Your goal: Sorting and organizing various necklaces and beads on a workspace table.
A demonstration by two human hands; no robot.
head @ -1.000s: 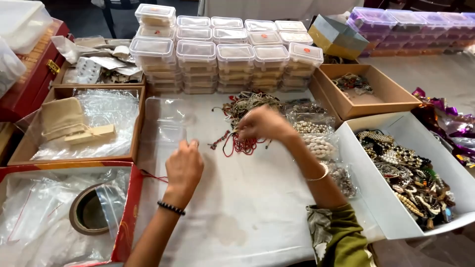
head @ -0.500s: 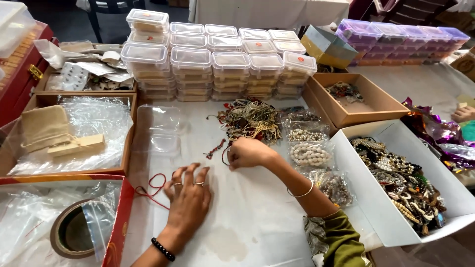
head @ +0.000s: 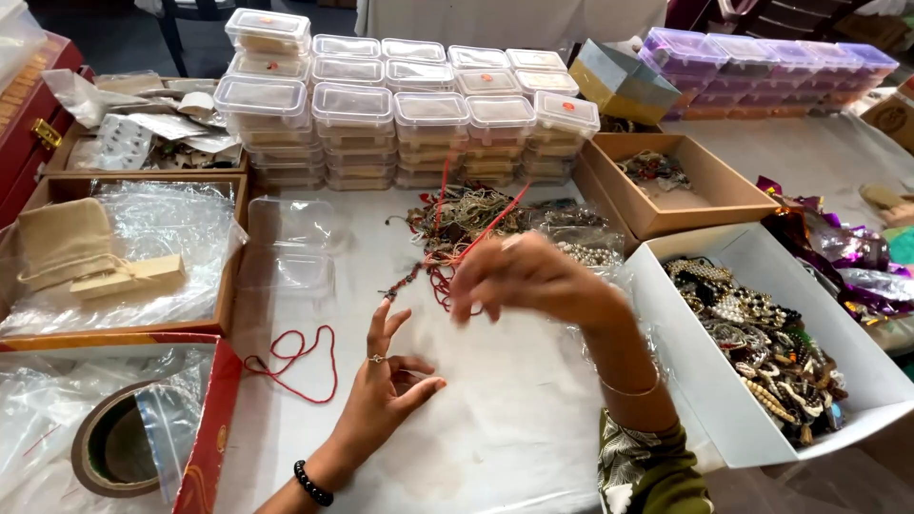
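The right hand (head: pixel 533 276), raised above the white table covering (head: pixel 514 428), pinches a thin red thread cord (head: pixel 476 238) between closed fingertips; the cord runs up and away toward the heap of tangled beaded jewellery (head: pixel 466 209), its long axis slanting from lower left to upper right. The left hand (head: pixel 386 385), fingers spread and grasping nothing, rests nearer a second, looped red cord (head: pixel 290 362) lying just to its left.
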